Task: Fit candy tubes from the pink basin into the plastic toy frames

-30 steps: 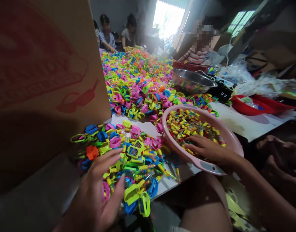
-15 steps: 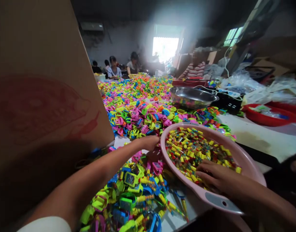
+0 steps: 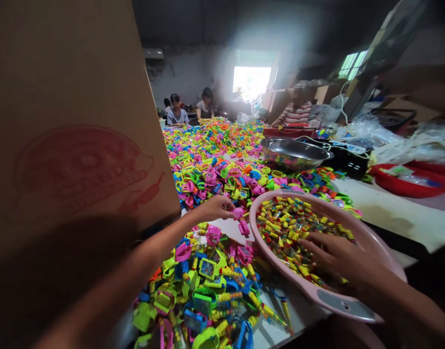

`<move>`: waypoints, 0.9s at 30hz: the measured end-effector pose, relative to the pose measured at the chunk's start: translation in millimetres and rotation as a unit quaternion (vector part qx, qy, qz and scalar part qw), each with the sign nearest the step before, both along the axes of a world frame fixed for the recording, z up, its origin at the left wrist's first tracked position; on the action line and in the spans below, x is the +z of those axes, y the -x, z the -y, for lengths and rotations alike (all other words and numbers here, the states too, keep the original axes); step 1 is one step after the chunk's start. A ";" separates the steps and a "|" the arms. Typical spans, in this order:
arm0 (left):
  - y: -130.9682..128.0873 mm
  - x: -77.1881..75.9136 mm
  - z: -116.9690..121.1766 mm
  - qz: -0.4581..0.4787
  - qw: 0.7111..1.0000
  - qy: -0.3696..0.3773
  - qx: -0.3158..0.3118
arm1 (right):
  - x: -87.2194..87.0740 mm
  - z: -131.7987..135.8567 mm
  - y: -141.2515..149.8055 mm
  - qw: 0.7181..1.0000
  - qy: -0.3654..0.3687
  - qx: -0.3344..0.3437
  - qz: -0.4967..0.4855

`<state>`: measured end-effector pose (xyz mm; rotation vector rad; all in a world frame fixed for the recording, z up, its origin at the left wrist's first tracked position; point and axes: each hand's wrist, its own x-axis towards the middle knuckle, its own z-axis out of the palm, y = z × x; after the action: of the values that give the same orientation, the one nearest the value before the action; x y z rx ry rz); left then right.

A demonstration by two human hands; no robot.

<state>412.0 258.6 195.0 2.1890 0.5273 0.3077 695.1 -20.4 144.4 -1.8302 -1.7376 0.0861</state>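
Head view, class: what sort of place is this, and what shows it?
Probably a small workshop handling toys or candy: a great heap of coloured plastic pieces covers much of the table, a cardboard box printed "CANDY" stands at the left, and several people are beyond the heap.

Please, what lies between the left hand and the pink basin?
Two pink toy watches lie there: one right at the left hand, the other closer to the pink basin. The head view shows this.

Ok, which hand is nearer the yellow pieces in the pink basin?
Right. The right hand is in the pink basin, at the yellow pieces; the left hand is outside it, to its left, by a pink toy.
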 end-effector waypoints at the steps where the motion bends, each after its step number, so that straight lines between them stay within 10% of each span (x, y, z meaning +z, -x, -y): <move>1: 12.2 9.1 7.1 0.015 1.000 0.013 0.019 | 7.4 -1.3 5.0 0.999 0.022 0.016 -0.036; 7: 93.0 44.9 92.2 0.158 0.976 0.097 0.114 | 33.5 5.3 9.9 0.975 0.180 0.064 -0.118; 14: 168.4 1.0 220.3 0.218 0.862 0.369 0.270 | 36.1 11.2 -11.0 0.952 0.289 0.099 -0.005; 22: 174.1 -27.0 308.3 0.340 0.712 0.477 0.388 | 37.9 17.7 10.6 0.971 0.186 0.102 0.113; 27: 181.8 -31.4 322.8 0.399 0.630 0.507 0.433 | 58.3 74.1 109.8 0.989 0.094 0.074 0.082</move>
<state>230.2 -64.2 163.6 0.4327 0.8881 1.1011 585.3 -94.5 202.7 -1.8843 -2.0403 0.1682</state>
